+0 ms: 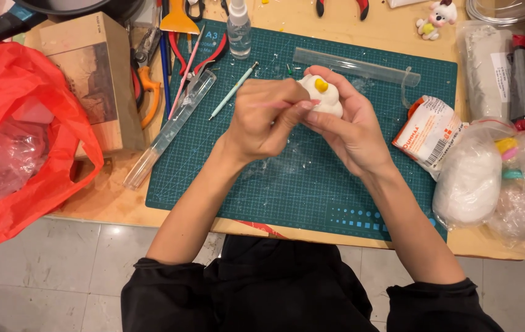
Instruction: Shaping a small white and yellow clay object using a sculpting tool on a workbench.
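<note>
White clay figure (326,96), lumpy, with a yellow dab on top, sits cupped in the right hand (351,126) above the green cutting mat (299,184). Right fingers curl closed around its back and underside; thumb lies along the near side. Left hand (262,120) is closed in a pen-style pinch on a thin pink modelling tool (287,104), whose tip meets the figure's near face, just below the yellow dab.

Judgement: the detailing wants light pressure, the tool braced hand against hand, and the cupping fingers kept loose so the soft clay is not dented.

Outward: a teal-handled tool (233,91) and a clear tube (170,128) lie on the mat's left part, a spray bottle (238,27) at its far edge. Right of the mat, a bagged lump of white clay (468,181). Far left, a red plastic bag (26,141).
</note>
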